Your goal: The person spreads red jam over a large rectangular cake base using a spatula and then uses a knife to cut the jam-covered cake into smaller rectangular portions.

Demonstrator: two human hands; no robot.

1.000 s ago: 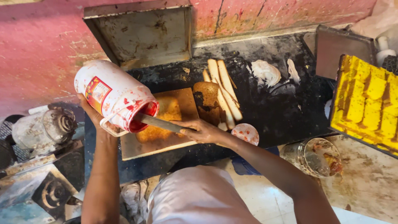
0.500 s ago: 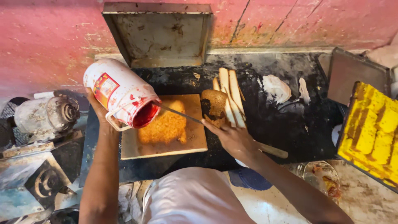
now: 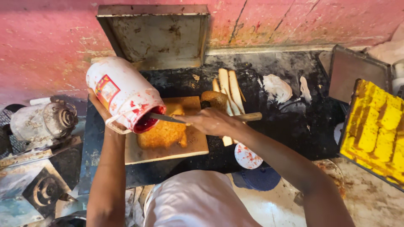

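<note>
Left hand (image 3: 101,110) clamps the tilted jar (image 3: 124,94) above the bread (image 3: 163,132), so the knife (image 3: 168,119), gripped by the right hand (image 3: 210,122), reaches the red jam.

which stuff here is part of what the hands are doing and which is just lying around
In use: jar in left hand; knife in right hand; toasted slice; board; jar lid.

Lying about: metal tray; yellow crate; motor; crust strips.
</note>
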